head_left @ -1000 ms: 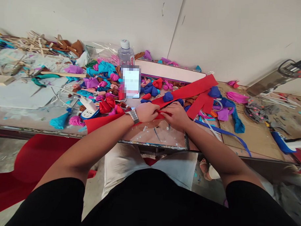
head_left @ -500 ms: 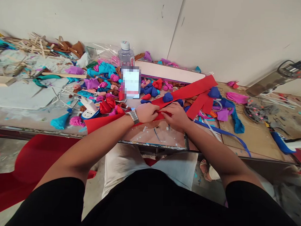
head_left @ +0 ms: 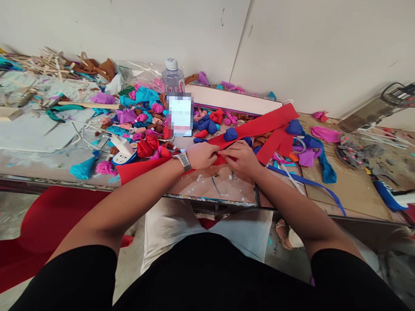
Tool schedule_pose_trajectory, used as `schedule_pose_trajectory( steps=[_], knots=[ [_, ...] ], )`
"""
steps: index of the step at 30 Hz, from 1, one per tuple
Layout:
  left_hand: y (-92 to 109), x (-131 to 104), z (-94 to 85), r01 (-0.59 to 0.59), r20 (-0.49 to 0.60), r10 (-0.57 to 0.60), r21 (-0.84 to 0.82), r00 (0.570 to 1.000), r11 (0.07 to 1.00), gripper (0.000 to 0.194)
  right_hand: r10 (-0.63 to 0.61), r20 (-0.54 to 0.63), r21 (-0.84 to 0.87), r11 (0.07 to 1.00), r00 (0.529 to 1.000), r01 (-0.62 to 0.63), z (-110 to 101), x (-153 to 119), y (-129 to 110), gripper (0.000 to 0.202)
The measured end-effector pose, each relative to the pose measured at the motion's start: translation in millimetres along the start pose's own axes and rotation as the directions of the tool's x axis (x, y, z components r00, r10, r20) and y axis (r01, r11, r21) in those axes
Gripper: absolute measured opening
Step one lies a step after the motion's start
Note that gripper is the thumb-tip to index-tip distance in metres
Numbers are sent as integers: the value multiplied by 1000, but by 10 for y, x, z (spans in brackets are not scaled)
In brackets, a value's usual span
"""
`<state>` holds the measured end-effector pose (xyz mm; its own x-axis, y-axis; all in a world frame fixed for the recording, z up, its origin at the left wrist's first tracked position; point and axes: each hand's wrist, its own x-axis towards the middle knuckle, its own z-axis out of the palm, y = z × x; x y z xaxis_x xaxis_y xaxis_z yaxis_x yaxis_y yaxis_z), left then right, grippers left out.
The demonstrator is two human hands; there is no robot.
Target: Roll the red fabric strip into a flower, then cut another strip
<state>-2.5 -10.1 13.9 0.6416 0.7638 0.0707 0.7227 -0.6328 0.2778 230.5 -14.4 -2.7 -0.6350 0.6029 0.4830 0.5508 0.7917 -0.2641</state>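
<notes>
My left hand [head_left: 201, 156], with a metal watch on its wrist, has its fingers closed on a red strip of material [head_left: 142, 167] near the front edge of the bench. Right beside it, my right hand [head_left: 239, 157] pinches the same red material, its fingertips close to those of my left hand. Between the hands the folds are small and partly hidden by the fingers. Behind them a long red strip [head_left: 263, 121] lies slanted, with a dark blue crumpled piece [head_left: 230, 134] on it.
A phone [head_left: 180, 114] with a lit, blurred screen stands before a plastic bottle [head_left: 173, 79]. Crumpled colourful pieces surround a power strip [head_left: 122, 158]. Green-handled pliers [head_left: 55, 115] lie left. Wire [head_left: 353, 151] and a blue-and-white object [head_left: 390, 196] are at the right.
The fingers of my right hand have shifted slightly and are drawn closer together at the red material. My left hand keeps almost the same place.
</notes>
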Motion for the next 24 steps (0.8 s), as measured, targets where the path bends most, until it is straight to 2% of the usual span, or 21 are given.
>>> schedule_pose_trajectory(
  steps=[9, 19, 24],
  knots=[
    [51, -19, -43, 29, 33, -29, -7, 999, 1000, 34, 9, -3, 11, 1000, 1000, -9, 21, -17, 10, 28],
    [51, -28, -47, -1, 17, 2, -67, 1000, 998, 29, -32, -7, 28, 999, 999, 32, 32, -37, 22, 30],
    [38, -23, -59, -19, 10, 19, -89, 1000, 996, 33, -2, -3, 25, 1000, 1000, 3, 25, -32, 19, 28]
  ],
)
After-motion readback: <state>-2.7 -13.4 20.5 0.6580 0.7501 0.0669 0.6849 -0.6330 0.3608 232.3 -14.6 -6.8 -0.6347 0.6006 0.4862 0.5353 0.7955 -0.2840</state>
